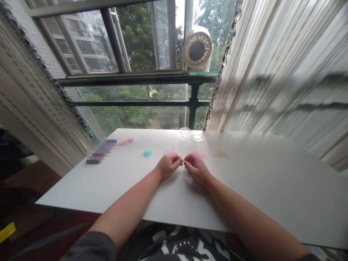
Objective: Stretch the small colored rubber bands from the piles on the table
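A: Fingers?
B: Curled on left hand (167, 166) and right hand (199, 169), tips nearly meeting. Cannot tell whether pressed together or pinching anything.
A: Just beyond?
B: Found behind left hand: lilac loose pile of thin strands (171, 152). Behind right: bright pink loose pile of thin strands (199, 155), partly hidden.
A: Farther?
B: Logged on white flat tabletop (116, 185): turquoise pile (147, 153) left, pale yellow pile (222, 152) right, clear round container (185, 134) at far edge.
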Tool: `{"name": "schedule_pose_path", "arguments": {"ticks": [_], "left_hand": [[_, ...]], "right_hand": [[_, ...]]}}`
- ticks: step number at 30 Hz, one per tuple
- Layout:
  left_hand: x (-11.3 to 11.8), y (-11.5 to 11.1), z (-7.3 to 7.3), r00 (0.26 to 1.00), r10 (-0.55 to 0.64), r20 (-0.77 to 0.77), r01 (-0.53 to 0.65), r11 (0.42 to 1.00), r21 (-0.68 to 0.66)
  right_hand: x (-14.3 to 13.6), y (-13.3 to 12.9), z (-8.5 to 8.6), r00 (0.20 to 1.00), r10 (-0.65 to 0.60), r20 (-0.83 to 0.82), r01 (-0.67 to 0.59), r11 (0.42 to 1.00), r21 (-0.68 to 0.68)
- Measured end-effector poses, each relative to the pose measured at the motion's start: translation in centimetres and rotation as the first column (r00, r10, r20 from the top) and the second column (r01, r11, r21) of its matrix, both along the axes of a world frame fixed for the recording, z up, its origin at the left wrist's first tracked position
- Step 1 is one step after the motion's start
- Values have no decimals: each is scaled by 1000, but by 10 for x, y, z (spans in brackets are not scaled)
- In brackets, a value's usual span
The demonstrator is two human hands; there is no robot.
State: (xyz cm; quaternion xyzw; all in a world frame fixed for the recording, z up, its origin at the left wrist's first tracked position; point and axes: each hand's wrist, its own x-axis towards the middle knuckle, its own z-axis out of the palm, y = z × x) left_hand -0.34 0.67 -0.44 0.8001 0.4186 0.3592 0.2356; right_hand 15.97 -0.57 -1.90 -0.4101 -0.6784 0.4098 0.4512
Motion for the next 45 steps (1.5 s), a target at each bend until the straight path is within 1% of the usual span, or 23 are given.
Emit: {"name": "schedule_pose_path", "arguments": {"ticks": [11, 22, 28, 30, 33, 35, 38, 41, 45], "left_hand": [[0, 1, 0, 1000, 4, -19, -4, 1000, -2], [-1, 1, -2, 1000, 2, 3, -2, 1000, -10], [-3, 1, 0, 999, -5, 32, 6, 1000, -3], [-4, 2, 0, 999, 4, 47, -3, 1000, -7], [-6, 3, -2, 996, 27, 84, -25, 999, -34], [-7, 5, -3, 994, 36, 102, -31, 998, -49], [-9, 6, -5, 992, 39, 118, -32, 998, -60], [-9, 7, -6, 990, 45, 134, -36, 997, -71], [-9, 7, -5, 990, 36, 137, -26, 996, -81]], "right_hand": [[7, 3, -1, 981, -118, 152, 91, 981, 174], [8, 5, 1, 967, -173, 188, 124, 961, 247], [10, 3, 7, 958, -185, 219, 118, 951, 287], [15, 5, 10, 951, -206, 230, 130, 943, 306], [30, 12, 14, 911, -304, 277, 190, 908, 373], [43, 20, 15, 859, -407, 310, 260, 869, 421], [61, 32, 12, 795, -492, 355, 333, 843, 422], [68, 40, 7, 770, -507, 387, 353, 844, 404], [65, 43, 2, 763, -493, 418, 340, 856, 390]]}}
